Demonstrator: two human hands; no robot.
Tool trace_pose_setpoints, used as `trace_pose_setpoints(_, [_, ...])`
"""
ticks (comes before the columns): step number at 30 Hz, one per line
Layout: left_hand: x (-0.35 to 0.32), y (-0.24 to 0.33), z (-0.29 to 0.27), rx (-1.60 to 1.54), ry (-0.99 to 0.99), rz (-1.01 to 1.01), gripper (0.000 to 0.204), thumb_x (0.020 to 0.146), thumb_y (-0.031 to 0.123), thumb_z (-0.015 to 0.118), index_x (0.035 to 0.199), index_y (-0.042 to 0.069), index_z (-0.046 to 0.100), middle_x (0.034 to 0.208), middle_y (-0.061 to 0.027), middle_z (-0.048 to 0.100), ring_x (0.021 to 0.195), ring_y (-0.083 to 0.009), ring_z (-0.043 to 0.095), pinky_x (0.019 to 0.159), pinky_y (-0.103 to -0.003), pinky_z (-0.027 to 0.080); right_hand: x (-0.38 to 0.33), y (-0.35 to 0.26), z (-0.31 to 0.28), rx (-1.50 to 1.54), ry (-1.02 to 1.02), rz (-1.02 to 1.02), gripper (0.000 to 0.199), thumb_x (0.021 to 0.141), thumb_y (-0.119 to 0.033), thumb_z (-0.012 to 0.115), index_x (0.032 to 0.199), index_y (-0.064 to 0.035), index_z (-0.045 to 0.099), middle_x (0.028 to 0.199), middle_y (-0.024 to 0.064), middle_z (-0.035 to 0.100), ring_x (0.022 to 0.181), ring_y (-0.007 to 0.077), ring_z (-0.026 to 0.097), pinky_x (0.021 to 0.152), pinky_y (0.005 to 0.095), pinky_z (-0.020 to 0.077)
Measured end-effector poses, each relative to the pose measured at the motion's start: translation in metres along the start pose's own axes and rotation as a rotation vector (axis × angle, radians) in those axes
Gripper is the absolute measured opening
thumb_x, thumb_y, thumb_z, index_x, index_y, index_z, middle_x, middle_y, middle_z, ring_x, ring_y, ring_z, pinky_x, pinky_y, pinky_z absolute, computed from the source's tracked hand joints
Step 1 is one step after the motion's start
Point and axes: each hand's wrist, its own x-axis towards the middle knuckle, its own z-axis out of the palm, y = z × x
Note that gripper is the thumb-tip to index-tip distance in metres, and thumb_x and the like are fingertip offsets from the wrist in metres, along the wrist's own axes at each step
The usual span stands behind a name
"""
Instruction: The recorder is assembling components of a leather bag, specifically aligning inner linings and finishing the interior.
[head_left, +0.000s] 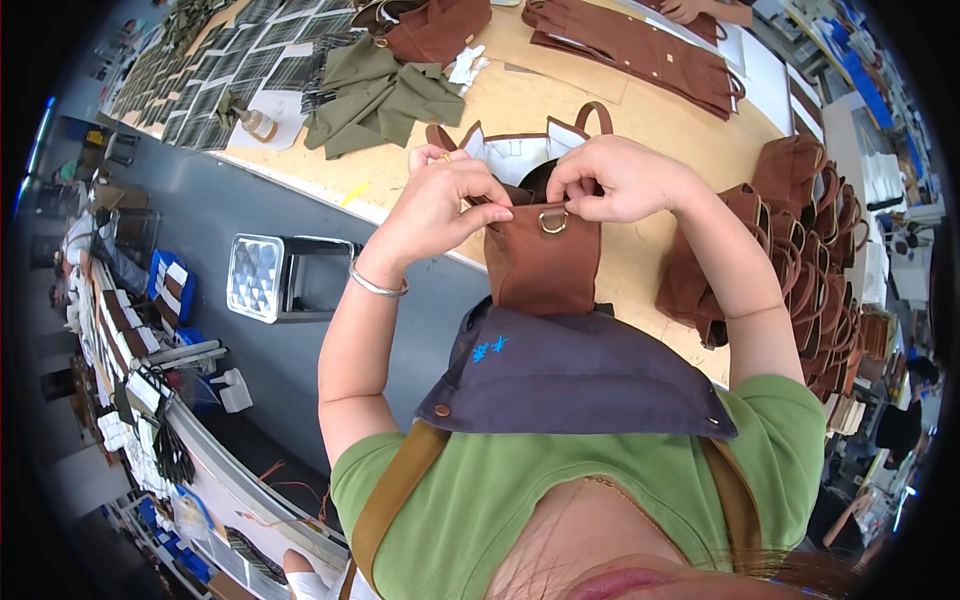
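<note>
A grey apron (575, 375) hides the bottom of the brown bag (540, 260), pinched by left hand (440, 200) and right hand (620, 180).

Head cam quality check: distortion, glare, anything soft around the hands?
Head view: strong fisheye, the worktable edge bows and the corners go black. Lighting is even with soft shadows. The left hand, right hand and brown bag look sharp. Mild glare on the metal stool. The rim is smeared.

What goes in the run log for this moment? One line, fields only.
left hand: pinching top edge of brown leather bag with metal D-ring | right hand: pinching same edge | wooden worktable: stacked brown bags at right
</note>
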Motion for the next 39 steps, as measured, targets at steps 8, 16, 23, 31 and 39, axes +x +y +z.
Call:
trace_pose_setpoints(8, [0.008,0.001,-0.001,-0.173,0.045,-0.014,0.021,0.076,0.018,0.083,0.093,0.017,0.071,0.078,0.0055,0.07,0.081,-0.0113,0.061,0.095,-0.036,0.026,0.009,-0.029,0.018,-0.229,0.241,0.028,0.022,0.082,-0.031,0.068,0.082,-0.0088,0.072,0.071,0.0065,0.067,0.068,0.0233,0.064,0.064,0.0368,0.0493])
trace_pose_setpoints(16, [0.009,0.0,-0.005,-0.054,-0.121,0.029,0.009,0.078,0.021,0.079,0.082,0.016,0.073,0.077,0.0032,0.068,0.079,-0.0155,0.06,0.088,-0.035,0.028,0.017,-0.024,0.029,-0.013,0.204,0.006,0.014,0.077,-0.021,0.075,0.078,-0.0079,0.07,0.073,0.0055,0.066,0.068,0.0234,0.064,0.063,0.0364,0.0488])
trace_pose_setpoints(23, [0.005,0.011,0.003,-0.015,-0.061,0.101,0.008,0.075,0.019,0.079,0.081,0.018,0.073,0.072,0.0051,0.063,0.079,-0.0171,0.056,0.086,-0.037,0.028,0.012,-0.022,0.035,-0.012,0.217,-0.015,0.016,0.074,-0.021,0.075,0.077,-0.0066,0.068,0.07,0.0062,0.064,0.066,0.0247,0.062,0.061,0.038,0.0476])
trace_pose_setpoints(31, [0.0,0.008,-0.002,-0.049,0.018,-0.037,0.023,0.07,0.011,0.078,0.091,0.018,0.071,0.083,0.0052,0.066,0.094,-0.0177,0.06,0.1,-0.04,0.026,0.008,-0.034,0.034,-0.053,0.218,0.159,0.017,0.075,-0.023,0.071,0.073,-0.0072,0.065,0.065,0.0052,0.06,0.063,0.0274,0.06,0.06,0.0395,0.047])
trace_pose_setpoints(39, [-0.027,0.029,-0.032,0.458,0.174,-0.118,0.04,0.069,0.006,0.076,0.106,0.022,0.071,0.098,0.0028,0.07,0.115,-0.0207,0.059,0.104,-0.048,0.029,-0.011,-0.024,0.014,-0.471,0.462,-0.362,0.011,0.079,-0.02,0.073,0.08,-0.0155,0.063,0.077,0.0015,0.057,0.08,0.0233,0.062,0.063,0.0385,0.0494])
